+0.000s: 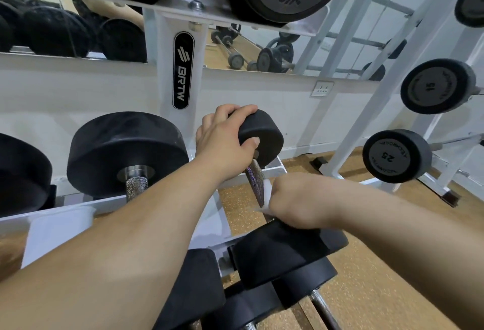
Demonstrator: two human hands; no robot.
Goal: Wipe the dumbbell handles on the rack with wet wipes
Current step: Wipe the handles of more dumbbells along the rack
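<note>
The white rack (163, 81) carries the dumbbell (264, 133) at its open end, and a bigger neighbouring dumbbell (125, 151) sits beyond the left wrist. The knurled handle (253, 176) runs from the far head, under the left fingers, down to the near head just below the right hand. The left hand (222, 143) clasps the far head to steady it, with fingers (243, 109) curled over its top and the thumb on its face. The right hand (296, 198), the nearer to the handle, closes round it with the wet wipe (267, 193) pressed to the metal; its fingertips are hidden. Bare handle lies between the hands, so the next stroke likely runs up that axis.
</note>
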